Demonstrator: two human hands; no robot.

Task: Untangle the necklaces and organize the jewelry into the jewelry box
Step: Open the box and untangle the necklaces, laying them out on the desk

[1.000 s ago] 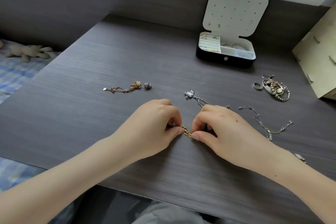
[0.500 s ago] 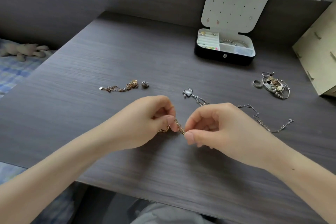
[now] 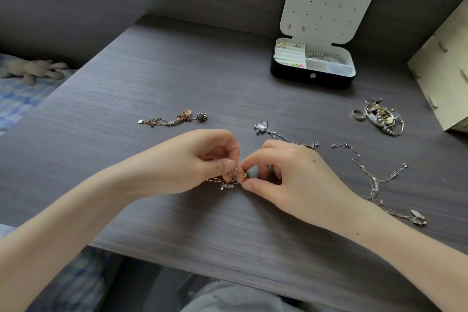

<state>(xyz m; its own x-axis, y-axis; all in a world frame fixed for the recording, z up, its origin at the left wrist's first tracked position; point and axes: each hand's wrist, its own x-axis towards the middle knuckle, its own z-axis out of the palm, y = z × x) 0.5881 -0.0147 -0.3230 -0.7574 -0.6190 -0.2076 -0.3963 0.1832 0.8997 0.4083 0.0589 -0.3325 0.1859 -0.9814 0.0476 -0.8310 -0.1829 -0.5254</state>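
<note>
Left hand: the left hand (image 3: 192, 159), at the frame's centre, has curled fingers; thumb and forefinger pinch a gold chain knot (image 3: 234, 177).
Right hand: the right hand (image 3: 291, 175) meets it from the right, thumb and forefinger nipping the same knot, other fingers curled under.
Knot: held just above the bench (image 3: 152, 71). A gold strand trails left under the left hand, where most of it is hidden. A small silver piece hangs below, too fine to identify.
Silver necklace: a silver necklace (image 3: 262, 127) with a pale pendant lies just above the right hand; its chain disappears behind the knuckles.
Long chain: a thin silver chain (image 3: 374, 185) lies at right, ending in a pendant beside the right forearm.
Gold tangle: a second gold tangle (image 3: 174, 119) lies left of centre, apart from the hands.
Jewelry box: the jewelry box (image 3: 291, 76) stands open at upper right, lid upright. Its compartments hold small pieces that are hard to make out.
Pile: a jewelry heap (image 3: 382, 118) lies at right with a ring (image 3: 359, 114) just beside it.
Edges: a wooden box (image 3: 445, 58) is cut off at the right edge, and a soft toy (image 3: 33, 69) lies on a bed at the left.
</note>
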